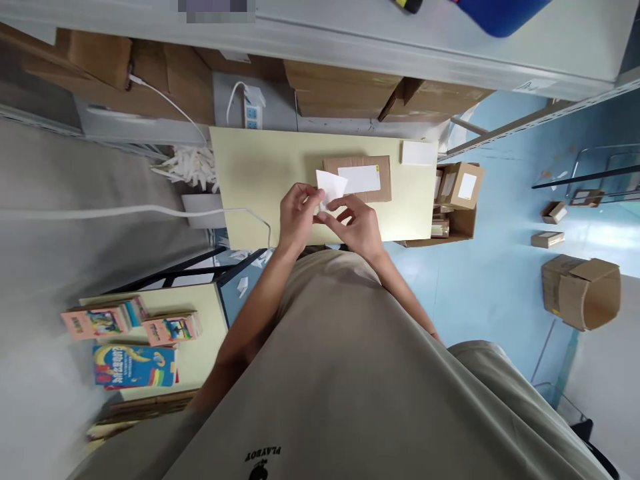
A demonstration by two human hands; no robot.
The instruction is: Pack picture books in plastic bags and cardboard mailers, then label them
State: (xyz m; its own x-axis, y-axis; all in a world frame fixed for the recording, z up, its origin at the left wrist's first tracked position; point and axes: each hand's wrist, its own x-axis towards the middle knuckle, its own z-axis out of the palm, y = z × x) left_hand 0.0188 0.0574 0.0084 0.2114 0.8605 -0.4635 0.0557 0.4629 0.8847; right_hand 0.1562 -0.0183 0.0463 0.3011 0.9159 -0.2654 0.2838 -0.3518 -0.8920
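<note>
Just above the near edge of a pale yellow table (270, 160), both my hands are closed on a small white sheet of paper (330, 183), which looks like a label or its backing. My left hand (299, 217) pinches its left edge between thumb and fingers. From the right, my right hand (359, 227) grips its lower part with thumb and forefinger. The paper's upper part stands up, bent. Behind it lies a flat brown cardboard box (385, 188) with a white label (359, 179) on its top. The paper partly covers the box's left side.
A white stack (418, 153) sits at the table's far right corner. Cardboard boxes (460, 187) stand at its right side. A white cable (200, 212) crosses to the left edge. Crumpled paper strips (187, 167) fill a bin at left. Books (135, 365) lie on a side table.
</note>
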